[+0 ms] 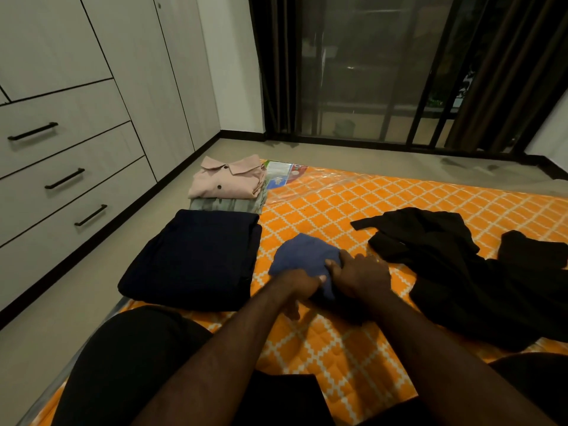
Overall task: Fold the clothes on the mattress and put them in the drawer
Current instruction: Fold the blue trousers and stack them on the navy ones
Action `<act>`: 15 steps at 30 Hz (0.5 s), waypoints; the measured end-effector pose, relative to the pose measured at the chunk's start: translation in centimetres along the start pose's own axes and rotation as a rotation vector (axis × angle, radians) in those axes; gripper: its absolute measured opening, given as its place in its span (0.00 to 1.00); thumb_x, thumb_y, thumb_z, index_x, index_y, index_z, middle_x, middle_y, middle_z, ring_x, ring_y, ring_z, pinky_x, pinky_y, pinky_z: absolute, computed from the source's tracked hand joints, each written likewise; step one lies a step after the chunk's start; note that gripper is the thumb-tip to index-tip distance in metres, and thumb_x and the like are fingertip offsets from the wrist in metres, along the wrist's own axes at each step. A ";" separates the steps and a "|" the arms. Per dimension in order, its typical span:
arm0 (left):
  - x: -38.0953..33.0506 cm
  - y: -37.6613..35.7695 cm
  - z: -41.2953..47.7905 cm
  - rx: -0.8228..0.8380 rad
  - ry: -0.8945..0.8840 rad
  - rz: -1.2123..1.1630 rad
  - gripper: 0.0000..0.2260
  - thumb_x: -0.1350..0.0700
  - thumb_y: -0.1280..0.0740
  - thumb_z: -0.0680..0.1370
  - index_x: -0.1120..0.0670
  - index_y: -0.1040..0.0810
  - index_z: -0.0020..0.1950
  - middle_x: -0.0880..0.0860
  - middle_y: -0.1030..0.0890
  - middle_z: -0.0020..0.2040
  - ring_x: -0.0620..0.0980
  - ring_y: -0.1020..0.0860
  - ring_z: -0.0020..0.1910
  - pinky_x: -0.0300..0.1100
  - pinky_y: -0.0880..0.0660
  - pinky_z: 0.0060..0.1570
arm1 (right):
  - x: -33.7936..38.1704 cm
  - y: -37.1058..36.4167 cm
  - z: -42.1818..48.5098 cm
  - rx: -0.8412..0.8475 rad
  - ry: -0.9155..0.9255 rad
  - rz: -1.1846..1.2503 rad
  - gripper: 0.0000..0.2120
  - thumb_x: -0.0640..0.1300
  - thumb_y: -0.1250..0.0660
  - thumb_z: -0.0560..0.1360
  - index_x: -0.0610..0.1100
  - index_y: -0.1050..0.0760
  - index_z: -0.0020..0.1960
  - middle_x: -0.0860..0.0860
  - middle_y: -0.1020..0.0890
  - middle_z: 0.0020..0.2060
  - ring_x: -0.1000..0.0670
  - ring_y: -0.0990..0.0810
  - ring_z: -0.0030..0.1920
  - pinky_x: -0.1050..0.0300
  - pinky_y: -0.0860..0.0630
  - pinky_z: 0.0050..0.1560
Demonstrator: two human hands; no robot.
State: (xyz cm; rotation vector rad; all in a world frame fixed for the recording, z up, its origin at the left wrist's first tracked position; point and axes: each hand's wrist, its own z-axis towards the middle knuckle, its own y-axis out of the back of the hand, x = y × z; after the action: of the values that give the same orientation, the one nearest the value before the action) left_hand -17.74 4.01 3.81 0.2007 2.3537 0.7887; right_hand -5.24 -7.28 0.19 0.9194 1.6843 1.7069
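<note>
A small blue garment (302, 255) lies bunched on the orange patterned mattress (353, 204). My left hand (302, 285) grips its near edge, thumb on top. My right hand (358, 273) holds its right side, fingers curled into the cloth. A folded dark navy garment (193, 258) lies to the left on the mattress edge. Beyond it a folded pink shirt (229, 178) tops a grey-green folded piece (224, 206). Unfolded black clothes (455, 265) sprawl to the right. Three shut drawers (64, 176) with black handles are in the wardrobe on the left.
Bare floor (101, 272) runs between the mattress and the wardrobe. Dark curtains and a barred glass door (368, 72) stand at the far end. My knees in black fill the near part of the mattress.
</note>
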 end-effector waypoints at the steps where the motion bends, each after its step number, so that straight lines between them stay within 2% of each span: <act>1: 0.4 0.2 0.8 -0.099 -0.067 -0.081 0.31 0.39 0.36 0.81 0.62 0.30 0.73 0.63 0.18 0.58 0.60 0.16 0.48 0.55 0.17 0.47 | -0.1 0.9 0.2 -0.012 -0.047 0.027 0.34 0.70 0.55 0.81 0.47 0.28 0.69 0.41 0.20 0.62 0.37 0.22 0.63 0.44 0.28 0.63; 3: 1.1 0.9 2.0 -0.197 -0.120 -0.270 0.38 0.41 0.32 0.79 0.59 0.43 0.80 0.61 0.23 0.66 0.59 0.19 0.50 0.52 0.19 0.38 | -0.9 1.6 0.6 0.012 -0.134 0.115 0.37 0.71 0.56 0.80 0.43 0.23 0.61 0.41 0.19 0.58 0.38 0.20 0.58 0.47 0.25 0.55; 4: 1.3 1.0 2.4 -0.203 -0.107 -0.342 0.41 0.42 0.31 0.79 0.57 0.49 0.82 0.61 0.26 0.70 0.61 0.21 0.55 0.52 0.20 0.40 | -1.6 1.3 0.6 0.057 -0.169 0.164 0.37 0.72 0.55 0.80 0.42 0.22 0.58 0.41 0.18 0.57 0.39 0.19 0.56 0.49 0.24 0.53; 6: 1.9 1.2 3.1 -0.220 -0.050 -0.415 0.44 0.42 0.29 0.77 0.57 0.52 0.82 0.60 0.30 0.73 0.62 0.24 0.62 0.53 0.19 0.49 | -2.6 0.2 0.5 0.163 -0.249 0.253 0.38 0.73 0.52 0.79 0.41 0.23 0.58 0.41 0.19 0.58 0.39 0.20 0.55 0.48 0.23 0.54; 8: 2.4 0.9 4.1 -0.235 -0.004 -0.476 0.42 0.43 0.27 0.75 0.60 0.42 0.79 0.60 0.27 0.71 0.62 0.23 0.61 0.53 0.19 0.52 | -2.9 -0.6 0.6 0.231 -0.333 0.377 0.41 0.75 0.49 0.77 0.38 0.25 0.64 0.39 0.21 0.62 0.38 0.21 0.59 0.47 0.22 0.54; 10: 2.7 0.3 4.6 -0.217 -0.018 -0.581 0.34 0.45 0.24 0.73 0.61 0.30 0.72 0.59 0.22 0.64 0.60 0.21 0.55 0.52 0.18 0.49 | -2.5 -0.6 1.1 0.288 -0.370 0.548 0.43 0.75 0.46 0.76 0.36 0.26 0.66 0.38 0.22 0.63 0.37 0.20 0.58 0.47 0.22 0.54; 13: 3.2 0.0 4.6 -0.117 -0.060 -0.764 0.29 0.49 0.22 0.72 0.61 0.25 0.67 0.58 0.18 0.60 0.57 0.18 0.50 0.41 0.22 0.31 | -2.4 -0.9 1.7 0.363 -0.419 0.861 0.46 0.77 0.36 0.70 0.37 0.26 0.67 0.39 0.21 0.62 0.36 0.19 0.55 0.42 0.19 0.55; 15: 3.2 0.3 4.4 -0.007 -0.116 -0.886 0.30 0.49 0.20 0.70 0.60 0.23 0.67 0.57 0.17 0.60 0.57 0.16 0.53 0.41 0.20 0.31 | -2.5 -1.3 1.7 0.409 -0.448 1.037 0.47 0.75 0.29 0.64 0.38 0.25 0.67 0.41 0.18 0.59 0.37 0.16 0.52 0.40 0.17 0.54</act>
State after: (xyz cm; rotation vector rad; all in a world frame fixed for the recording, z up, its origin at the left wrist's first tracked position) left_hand -17.58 7.49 -0.41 -0.7337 2.0146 0.3241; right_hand -2.49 -8.17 -1.36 2.4655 1.3113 1.4881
